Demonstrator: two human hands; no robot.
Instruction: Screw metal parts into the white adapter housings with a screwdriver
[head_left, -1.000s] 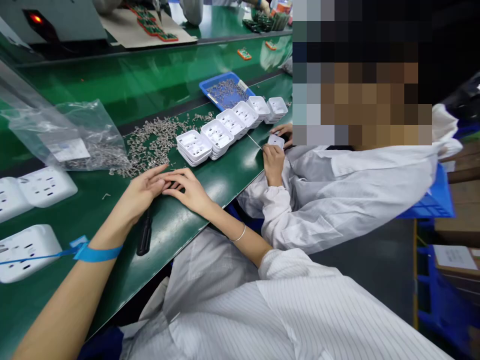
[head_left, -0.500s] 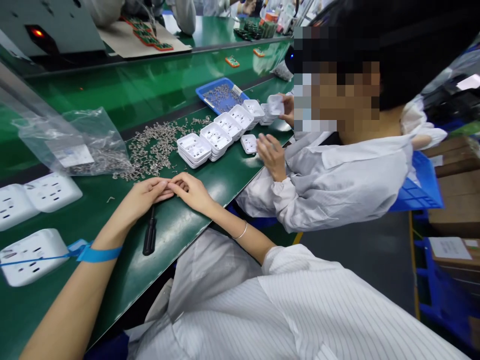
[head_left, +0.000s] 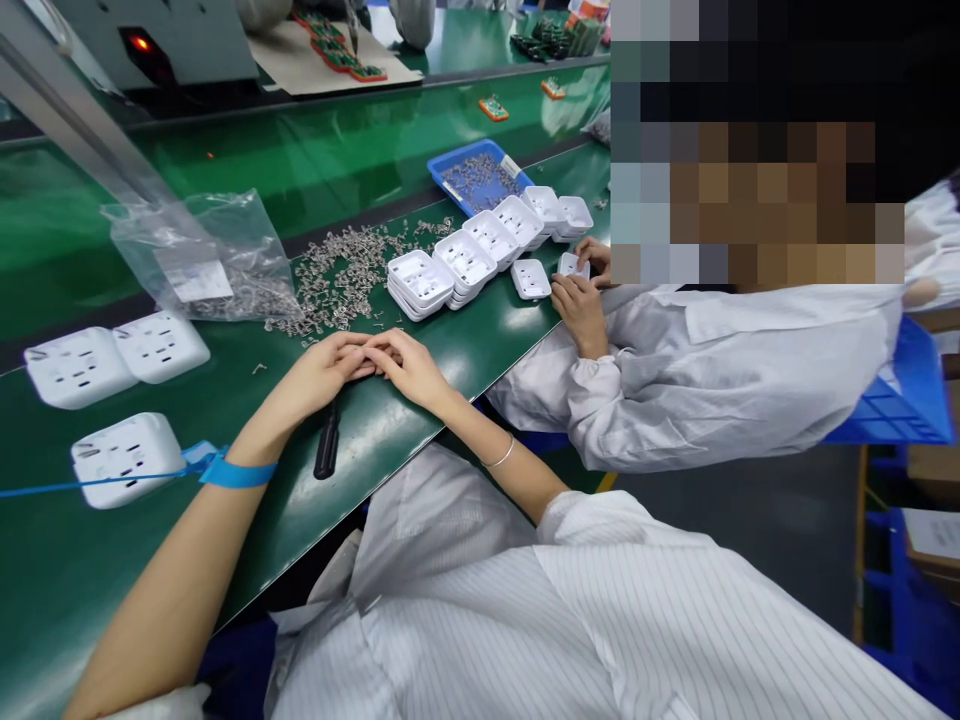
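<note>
My left hand (head_left: 319, 375), with a blue wrist strap (head_left: 238, 470) on its wrist, meets my right hand (head_left: 409, 368) just above the green bench. The fingers of both are closed and overlap at the tips; anything between them is hidden. Below my left hand lies a screwdriver (head_left: 327, 448) with a black handle, its shaft running up under the hand. Small metal pieces (head_left: 341, 275) are heaped just beyond my fingers. White plastic socket covers (head_left: 420, 280) stand in stacks to the right of the heap.
A clear bag (head_left: 202, 265) of metal pieces lies at the left, above white socket units (head_left: 127, 455). Behind the stacks is a blue tray (head_left: 450, 165) of metal pieces. At right, a co-worker's hands (head_left: 581, 310) handle a white cover (head_left: 571, 266) near a loose one (head_left: 531, 279).
The view has shifted, so the bench things appear further right. My hands stay together. The co-worker's raised hand has come down with a white cover, joining the other hand at the bench.
</note>
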